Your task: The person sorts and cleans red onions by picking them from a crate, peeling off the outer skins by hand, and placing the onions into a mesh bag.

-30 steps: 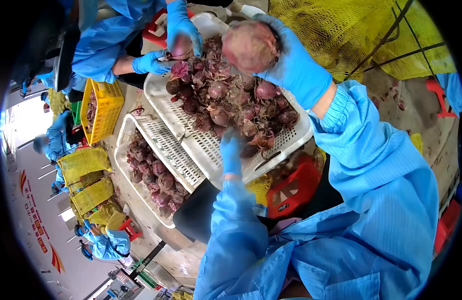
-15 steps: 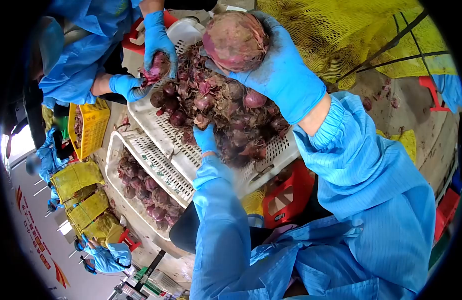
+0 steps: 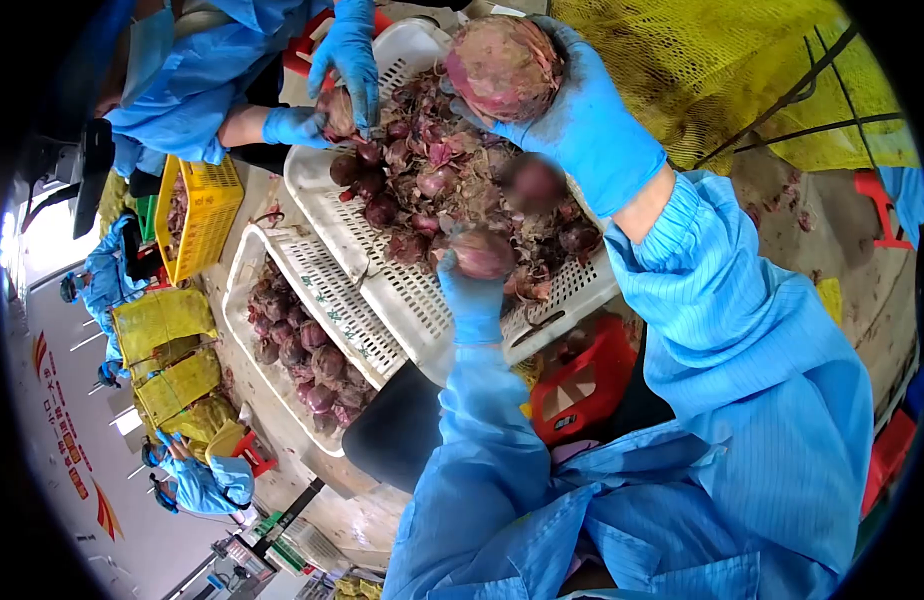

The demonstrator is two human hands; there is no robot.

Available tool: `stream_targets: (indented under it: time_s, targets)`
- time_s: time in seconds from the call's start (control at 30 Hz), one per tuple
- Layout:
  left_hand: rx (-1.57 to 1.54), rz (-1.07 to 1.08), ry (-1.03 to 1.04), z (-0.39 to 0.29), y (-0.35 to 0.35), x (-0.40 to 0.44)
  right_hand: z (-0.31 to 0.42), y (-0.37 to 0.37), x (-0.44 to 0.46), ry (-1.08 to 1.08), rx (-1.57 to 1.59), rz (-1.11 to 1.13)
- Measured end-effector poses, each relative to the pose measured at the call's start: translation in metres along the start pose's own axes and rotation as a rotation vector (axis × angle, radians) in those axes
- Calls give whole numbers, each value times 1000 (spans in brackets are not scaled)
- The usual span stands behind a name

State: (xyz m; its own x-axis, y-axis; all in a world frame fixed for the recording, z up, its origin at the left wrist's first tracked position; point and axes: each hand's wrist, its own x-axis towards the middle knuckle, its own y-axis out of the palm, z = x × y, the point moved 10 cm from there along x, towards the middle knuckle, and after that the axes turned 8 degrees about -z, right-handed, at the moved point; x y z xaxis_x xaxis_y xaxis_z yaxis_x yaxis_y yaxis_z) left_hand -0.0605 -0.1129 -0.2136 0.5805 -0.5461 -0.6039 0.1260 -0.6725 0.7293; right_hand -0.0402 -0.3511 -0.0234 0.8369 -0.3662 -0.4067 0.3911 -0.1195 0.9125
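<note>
My right hand (image 3: 594,110), in a blue glove smudged with dirt, grips a large red onion (image 3: 505,68) with dry, earthy skin, raised over the far side of a white perforated crate (image 3: 437,325). Lower down, my left hand (image 3: 472,298), gloved too, is closed on a smaller red onion (image 3: 482,253) at the crate's near side; part of its fingers is hidden. Around it lie several red onions (image 3: 437,182) amid loose dry skins and roots. A dark blurred patch covers one onion (image 3: 537,186) near my right wrist.
A co-worker's gloved hands (image 3: 350,62) hold another onion (image 3: 337,113) across the crate. A second white crate (image 3: 244,335) of onions stands at left, a yellow crate (image 3: 227,215) beyond it. Red stools (image 3: 582,385), yellow mesh (image 3: 682,70) and other workers (image 3: 207,480) surround the area.
My left hand has moved right in view and now has an onion in its grasp, where it was pinching at one in the heap. The right hand still holds the large onion.
</note>
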Motion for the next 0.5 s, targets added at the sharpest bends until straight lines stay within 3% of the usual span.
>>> stream_targets:
  time_s: [0.1, 0.2, 0.3, 0.4, 0.47, 0.5]
  targets:
    - [10, 9, -51, 4, 5, -11, 3, -2, -1, -19, -33, -6]
    - [3, -41, 39, -7, 21, -29, 8, -4, -2, -69, -36, -43]
    - [-26, 79, -30, -6, 8, -25, 12, -3, 4, -85, -26, 42]
    - [35, -55, 73, -14, -6, -28, 9, 6, -23, -73, -37, -48]
    - [21, 53, -58, 2, 12, -37, 13, 5, -26, -71, -93, -146]
    - [15, 88, -83, 17, 28, -26, 18, 11, -17, -112, -108, -26]
